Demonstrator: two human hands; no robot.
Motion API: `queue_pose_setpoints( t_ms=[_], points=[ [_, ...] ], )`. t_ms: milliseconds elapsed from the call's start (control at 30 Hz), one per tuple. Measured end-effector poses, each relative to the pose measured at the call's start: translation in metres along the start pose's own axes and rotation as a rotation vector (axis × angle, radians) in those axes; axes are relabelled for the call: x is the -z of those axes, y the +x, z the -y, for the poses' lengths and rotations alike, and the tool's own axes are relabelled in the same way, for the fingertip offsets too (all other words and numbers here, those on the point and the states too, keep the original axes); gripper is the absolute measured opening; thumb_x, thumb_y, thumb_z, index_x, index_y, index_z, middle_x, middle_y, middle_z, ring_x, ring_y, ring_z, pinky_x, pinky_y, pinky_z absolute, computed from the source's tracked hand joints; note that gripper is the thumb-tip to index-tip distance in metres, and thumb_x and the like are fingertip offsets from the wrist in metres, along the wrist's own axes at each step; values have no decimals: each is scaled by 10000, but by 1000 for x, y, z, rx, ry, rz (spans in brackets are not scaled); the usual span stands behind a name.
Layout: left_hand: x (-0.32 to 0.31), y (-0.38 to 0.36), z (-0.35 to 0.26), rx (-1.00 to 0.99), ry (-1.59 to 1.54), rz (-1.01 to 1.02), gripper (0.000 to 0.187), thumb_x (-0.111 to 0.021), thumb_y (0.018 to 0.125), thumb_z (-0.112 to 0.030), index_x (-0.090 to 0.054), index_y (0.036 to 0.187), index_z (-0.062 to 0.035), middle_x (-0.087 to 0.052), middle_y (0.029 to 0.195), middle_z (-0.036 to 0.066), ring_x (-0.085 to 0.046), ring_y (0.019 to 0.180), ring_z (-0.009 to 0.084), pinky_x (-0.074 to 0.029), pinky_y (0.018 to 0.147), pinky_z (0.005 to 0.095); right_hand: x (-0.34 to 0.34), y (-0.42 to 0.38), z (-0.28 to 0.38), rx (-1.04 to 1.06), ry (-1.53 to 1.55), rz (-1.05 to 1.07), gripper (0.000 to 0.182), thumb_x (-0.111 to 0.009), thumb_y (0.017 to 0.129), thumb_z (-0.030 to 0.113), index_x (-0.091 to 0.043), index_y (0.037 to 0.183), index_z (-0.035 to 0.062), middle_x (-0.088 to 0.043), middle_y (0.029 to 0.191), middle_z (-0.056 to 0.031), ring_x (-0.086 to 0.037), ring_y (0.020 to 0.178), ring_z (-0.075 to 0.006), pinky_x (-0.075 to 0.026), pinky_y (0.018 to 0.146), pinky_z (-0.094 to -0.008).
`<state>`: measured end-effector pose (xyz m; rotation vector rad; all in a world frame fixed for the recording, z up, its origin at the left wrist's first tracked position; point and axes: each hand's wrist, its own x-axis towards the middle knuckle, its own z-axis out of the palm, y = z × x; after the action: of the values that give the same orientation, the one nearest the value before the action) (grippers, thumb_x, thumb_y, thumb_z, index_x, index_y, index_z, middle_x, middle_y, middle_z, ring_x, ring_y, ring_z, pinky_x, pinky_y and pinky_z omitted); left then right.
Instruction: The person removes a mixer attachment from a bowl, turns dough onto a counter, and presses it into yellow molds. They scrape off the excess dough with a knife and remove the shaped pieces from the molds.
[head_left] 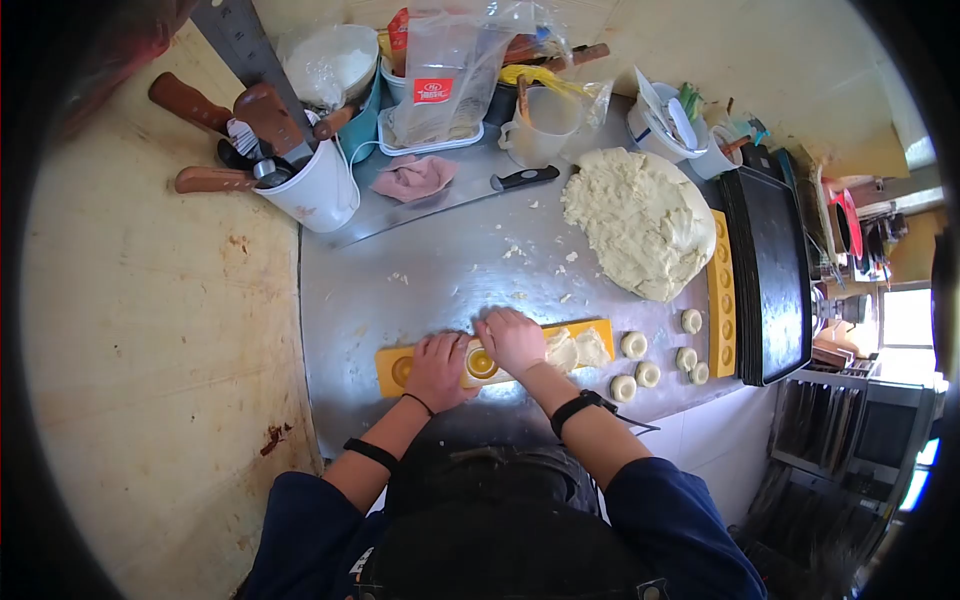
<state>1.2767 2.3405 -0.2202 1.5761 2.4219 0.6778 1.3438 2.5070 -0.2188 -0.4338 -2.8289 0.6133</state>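
Observation:
A long yellow mould with round cavities lies on the metal table near my body. My left hand is closed over its left part, fingers bent across the mould. Just right of it, my right hand is curled down onto the mould, its fingers folded under; what they hold, if anything, is hidden. Between the hands, pale dough surrounds one round yellow cavity. More soft dough covers the mould's right part. Several small dimpled dough rounds sit on the table to the right.
A big dough mass rests at the back right. Beside it stand a second yellow mould and stacked black trays. Behind are a black-handled knife, a pink cloth, a clear jug and a white tool bucket.

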Motion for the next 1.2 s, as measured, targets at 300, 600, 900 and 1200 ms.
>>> queue_pose_setpoints(
  t_ms=[300, 600, 900, 1200],
  points=[
    [2, -4, -3, 9, -4, -13, 796, -781, 569, -405, -468, 1216, -62, -515, 1142, 96, -477, 1102, 258, -331, 956, 420, 44, 0, -32, -359, 479, 23, 285, -734, 739, 340, -642, 861, 99, -657, 877, -95, -627, 815, -298, -497, 702, -386],
    [2, 1, -7, 13, 61, -16, 782, -780, 570, -411, -488, 1208, -66, -515, 1156, 96, -484, 1096, 262, -335, 967, 417, 16, -17, -39, 52, 4, -150, 265, -661, 794, 308, -577, 655, 99, -592, 664, -55, -617, 656, -251, -516, 599, -365],
    [0, 3, -6, 12, 69, -20, 814, -772, 573, -462, -470, 1233, -92, -517, 1169, 100, -472, 1117, 274, -319, 971, 441, 53, 29, -72, -809, 731, -29, 356, -652, 792, 369, -676, 820, 15, -647, 678, -187, -650, 617, -278, -514, 594, -369],
    [2, 8, -11, 79, 125, 61, 833, -802, 550, -434, -461, 1223, -79, -511, 1182, 101, -470, 1122, 269, -320, 976, 443, 183, 67, -232, -618, 108, -575, 272, -655, 788, 342, -690, 868, 85, -670, 928, -140, -623, 923, -311, -481, 811, -416]
  ],
)
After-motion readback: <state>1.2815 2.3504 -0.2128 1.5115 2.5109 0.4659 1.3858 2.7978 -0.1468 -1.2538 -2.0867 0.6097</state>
